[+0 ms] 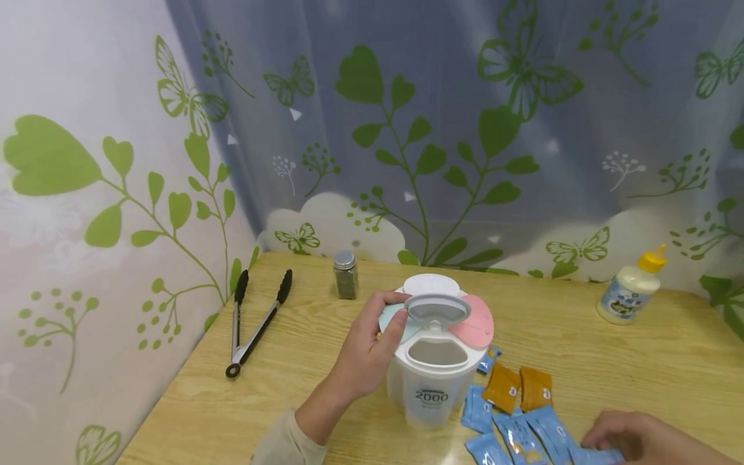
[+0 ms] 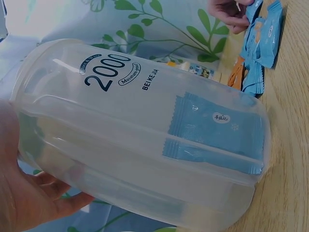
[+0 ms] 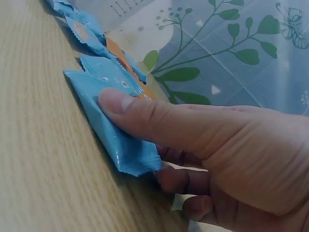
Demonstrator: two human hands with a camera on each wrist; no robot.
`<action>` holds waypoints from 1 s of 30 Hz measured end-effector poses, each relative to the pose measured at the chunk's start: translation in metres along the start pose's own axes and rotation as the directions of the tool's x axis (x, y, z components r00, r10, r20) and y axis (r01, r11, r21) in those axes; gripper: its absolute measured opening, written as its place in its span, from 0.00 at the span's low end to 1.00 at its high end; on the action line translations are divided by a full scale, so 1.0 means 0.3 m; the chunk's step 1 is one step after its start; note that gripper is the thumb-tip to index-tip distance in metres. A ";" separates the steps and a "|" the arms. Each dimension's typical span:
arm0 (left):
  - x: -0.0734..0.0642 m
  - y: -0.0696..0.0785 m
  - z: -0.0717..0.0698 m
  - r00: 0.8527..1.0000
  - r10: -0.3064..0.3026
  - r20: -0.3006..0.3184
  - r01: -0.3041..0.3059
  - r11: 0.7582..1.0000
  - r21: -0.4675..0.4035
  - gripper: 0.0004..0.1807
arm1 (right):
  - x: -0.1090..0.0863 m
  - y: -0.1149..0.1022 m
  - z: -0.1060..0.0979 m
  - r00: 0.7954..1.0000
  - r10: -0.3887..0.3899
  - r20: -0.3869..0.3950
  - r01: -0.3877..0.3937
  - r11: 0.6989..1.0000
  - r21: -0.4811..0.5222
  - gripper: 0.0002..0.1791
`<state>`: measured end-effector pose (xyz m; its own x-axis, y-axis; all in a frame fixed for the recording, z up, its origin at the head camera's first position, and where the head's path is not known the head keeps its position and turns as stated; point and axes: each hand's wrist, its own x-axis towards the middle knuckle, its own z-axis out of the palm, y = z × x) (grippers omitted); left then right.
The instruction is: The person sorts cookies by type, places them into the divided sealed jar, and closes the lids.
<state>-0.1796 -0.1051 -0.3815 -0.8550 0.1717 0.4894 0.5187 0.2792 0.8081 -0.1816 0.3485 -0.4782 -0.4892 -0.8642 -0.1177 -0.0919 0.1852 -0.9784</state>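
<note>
A translucent storage canister (image 1: pixel 431 413) marked 2000 stands upright on the table. Its front grey-rimmed flap (image 1: pixel 437 311) is raised over an opening, while the pink lid (image 1: pixel 478 326) and white lid (image 1: pixel 431 284) lie down. My left hand (image 1: pixel 372 349) grips the canister's upper left side, thumb close by the raised flap. Through the wall in the left wrist view, a blue packet (image 2: pixel 217 135) shows at the bottom. At the front right, my right hand (image 1: pixel 642 439) pinches a blue snack packet (image 3: pixel 118 137) between thumb and fingers, beside several other blue packets (image 1: pixel 520 439).
Orange packets (image 1: pixel 502 387) lie right of the canister among the blue ones. Black-tipped tongs (image 1: pixel 256 329) rest spread at left. A small spice jar (image 1: pixel 346 276) stands behind, and a yellow-capped squeeze bottle (image 1: pixel 629 290) at back right. Patterned curtains (image 1: pixel 442 129) border the table.
</note>
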 end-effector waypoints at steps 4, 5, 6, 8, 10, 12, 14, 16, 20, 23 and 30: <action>-0.003 0.000 -0.005 1.000 -0.024 0.005 0.024 1.000 -0.004 0.13 | 0.008 -0.009 0.014 0.999 -0.001 -0.050 -0.002 0.998 -0.070 0.17; -0.003 -0.001 -0.006 1.000 -0.025 0.004 0.025 1.000 -0.005 0.13 | 0.010 -0.016 0.018 0.997 0.026 -0.066 -0.030 0.997 -0.066 0.15; -0.004 -0.001 -0.006 1.000 -0.026 0.003 0.026 1.000 -0.005 0.13 | 0.011 -0.019 0.020 0.996 0.047 -0.080 -0.053 0.996 -0.066 0.14; -0.003 -0.001 -0.006 1.000 -0.022 0.005 0.022 1.000 -0.006 0.13 | 0.010 -0.019 0.018 0.993 0.073 -0.096 -0.081 0.994 -0.074 0.12; -0.002 -0.001 -0.005 1.000 -0.018 0.009 0.018 1.000 -0.007 0.13 | 0.004 -0.016 0.012 0.990 0.101 -0.098 -0.106 0.993 -0.050 0.11; 0.000 0.000 -0.004 1.000 -0.019 0.013 0.019 1.000 -0.011 0.13 | -0.002 -0.009 0.003 0.990 0.107 -0.096 -0.110 0.993 -0.031 0.12; 0.001 0.001 -0.003 1.000 -0.023 0.013 0.023 1.000 -0.012 0.13 | -0.006 -0.005 -0.008 0.989 0.108 -0.099 -0.109 0.994 -0.002 0.13; 0.001 0.002 -0.002 1.000 -0.028 0.010 0.028 1.000 -0.010 0.13 | -0.011 -0.004 -0.017 0.984 0.133 -0.120 -0.132 0.991 0.015 0.15; 0.002 0.005 -0.002 0.999 -0.031 0.009 0.031 0.999 -0.010 0.13 | -0.014 -0.013 -0.028 0.972 0.177 -0.154 -0.170 0.984 0.059 0.19; 0.003 0.005 -0.002 1.000 -0.027 0.007 0.028 0.999 -0.016 0.13 | -0.011 -0.020 -0.029 0.972 0.148 -0.183 -0.143 0.989 0.042 0.21; 0.001 0.006 -0.003 1.000 -0.020 0.010 0.020 1.000 -0.014 0.13 | -0.010 -0.041 -0.012 0.953 0.043 -0.301 -0.089 0.986 -0.142 0.20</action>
<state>-0.1791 -0.1055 -0.3796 -0.8649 0.1752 0.4704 0.5017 0.2695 0.8220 -0.1820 0.3506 -0.4653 -0.7313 -0.6742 -0.1029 -0.1701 0.3264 -0.9298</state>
